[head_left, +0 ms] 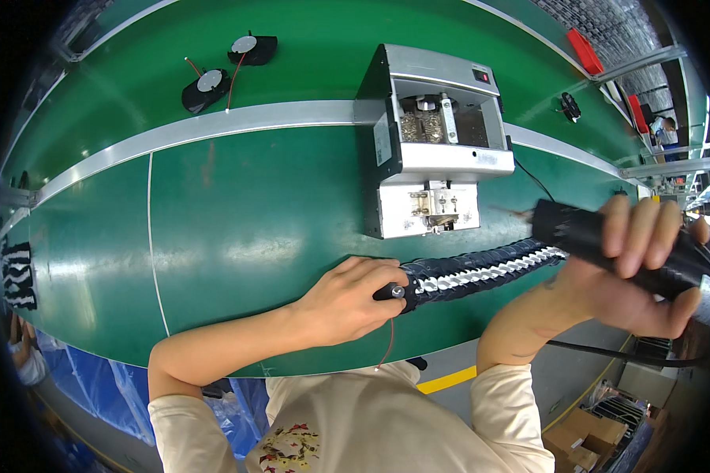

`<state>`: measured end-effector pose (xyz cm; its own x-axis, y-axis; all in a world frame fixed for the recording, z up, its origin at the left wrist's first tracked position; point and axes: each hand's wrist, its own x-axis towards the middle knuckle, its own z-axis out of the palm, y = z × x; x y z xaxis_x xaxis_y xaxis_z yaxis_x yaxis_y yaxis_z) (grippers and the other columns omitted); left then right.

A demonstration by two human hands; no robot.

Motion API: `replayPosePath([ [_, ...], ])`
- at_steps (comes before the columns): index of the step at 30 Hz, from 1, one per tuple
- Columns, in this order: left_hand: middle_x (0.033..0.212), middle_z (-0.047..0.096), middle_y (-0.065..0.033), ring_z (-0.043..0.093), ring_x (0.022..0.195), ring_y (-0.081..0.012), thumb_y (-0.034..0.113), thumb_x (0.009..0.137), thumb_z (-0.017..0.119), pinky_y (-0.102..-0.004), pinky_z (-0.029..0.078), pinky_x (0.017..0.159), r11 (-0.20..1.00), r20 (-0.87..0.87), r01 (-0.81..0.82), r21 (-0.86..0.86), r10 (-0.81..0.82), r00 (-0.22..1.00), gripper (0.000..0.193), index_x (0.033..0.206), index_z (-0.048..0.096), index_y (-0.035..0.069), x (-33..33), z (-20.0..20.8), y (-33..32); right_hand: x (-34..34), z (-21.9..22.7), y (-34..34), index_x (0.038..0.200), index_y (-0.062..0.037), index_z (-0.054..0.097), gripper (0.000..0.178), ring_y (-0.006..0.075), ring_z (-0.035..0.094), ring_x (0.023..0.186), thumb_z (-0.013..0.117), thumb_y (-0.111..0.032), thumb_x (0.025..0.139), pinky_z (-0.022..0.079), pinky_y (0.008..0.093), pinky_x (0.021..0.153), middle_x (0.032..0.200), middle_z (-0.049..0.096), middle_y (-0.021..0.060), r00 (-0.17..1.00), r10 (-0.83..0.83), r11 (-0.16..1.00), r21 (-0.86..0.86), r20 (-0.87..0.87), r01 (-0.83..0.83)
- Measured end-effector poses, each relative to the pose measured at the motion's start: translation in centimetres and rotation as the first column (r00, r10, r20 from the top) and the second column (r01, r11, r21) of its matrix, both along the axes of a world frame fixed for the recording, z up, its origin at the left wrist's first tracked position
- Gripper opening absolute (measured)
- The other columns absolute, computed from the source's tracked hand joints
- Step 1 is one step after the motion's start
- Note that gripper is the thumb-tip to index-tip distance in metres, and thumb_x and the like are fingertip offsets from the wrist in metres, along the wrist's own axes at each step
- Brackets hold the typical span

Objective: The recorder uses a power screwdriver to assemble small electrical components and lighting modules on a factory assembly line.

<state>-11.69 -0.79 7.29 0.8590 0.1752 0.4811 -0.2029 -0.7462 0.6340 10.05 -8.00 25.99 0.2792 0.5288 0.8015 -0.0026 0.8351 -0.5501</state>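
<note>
My left hand [353, 301] is closed around a small black part [391, 292] with a silver round end, at the left end of a long row of black parts [481, 276] with a white zigzag strip along it. A thin red wire [390, 344] hangs down below my fingers. Raised on the right, my right hand [631, 264] grips a black electric screwdriver [576, 232]. Its thin bit [514, 213] points left toward the screw feeder [438, 142] and is blurred. The feeder is a grey box with loose screws in its tray and a metal outlet block at its front.
Two black parts with white discs and red wires [206, 91] lie beyond the metal rail [213, 130]. A small black item [569, 107] sits at the back right. At the far left edge are stacked black-and-white pieces [19, 276]. Red bins [584, 52] line the right side.
</note>
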Motion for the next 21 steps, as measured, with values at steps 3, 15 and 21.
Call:
replayPosePath([
  [3,0.116,0.057,-0.0079,0.058,0.117,-0.0286,0.01,0.075,0.073,-0.0403,0.049,0.093,1.0,0.007,-0.004,0.002,0.004,1.0,0.02,0.094,0.069,0.01,-0.1,0.2,0.0,-1.3,-2.4,0.9,0.133,-0.0044,0.045,0.058,0.0149,0.049,0.061,0.057,-0.042,0.091,0.04,0.0311,0.058,0.082,0.05,0.0061,0.998,0.06,0.995,-0.076,-0.017,-0.061],
  [15,0.115,0.058,-0.0075,0.06,0.115,-0.0293,0.011,0.074,0.075,-0.0414,0.051,0.089,1.0,0.004,-0.021,0.019,0.021,1.0,0.021,0.095,0.069,0.011,-0.1,-0.5,0.1,-1.5,-5.2,2.6,0.124,-0.0029,0.044,0.055,0.023,0.057,0.057,0.072,-0.03,0.086,0.049,0.0381,0.053,0.076,0.057,0.014,0.997,0.047,0.943,-0.325,-0.066,-0.066],
  [21,0.116,0.057,-0.0092,0.059,0.116,-0.0307,0.012,0.073,0.073,-0.0415,0.05,0.093,0.999,0.016,-0.031,0.028,0.03,0.999,0.021,0.093,0.07,0.01,-0.5,-0.9,0.3,-3.7,-6.5,-0.9,0.121,-0.0071,0.043,0.055,0.0222,0.056,0.059,0.075,-0.034,0.085,0.048,0.038,0.056,0.08,0.057,0.0124,0.99,0.106,0.942,-0.309,-0.095,-0.131],
])
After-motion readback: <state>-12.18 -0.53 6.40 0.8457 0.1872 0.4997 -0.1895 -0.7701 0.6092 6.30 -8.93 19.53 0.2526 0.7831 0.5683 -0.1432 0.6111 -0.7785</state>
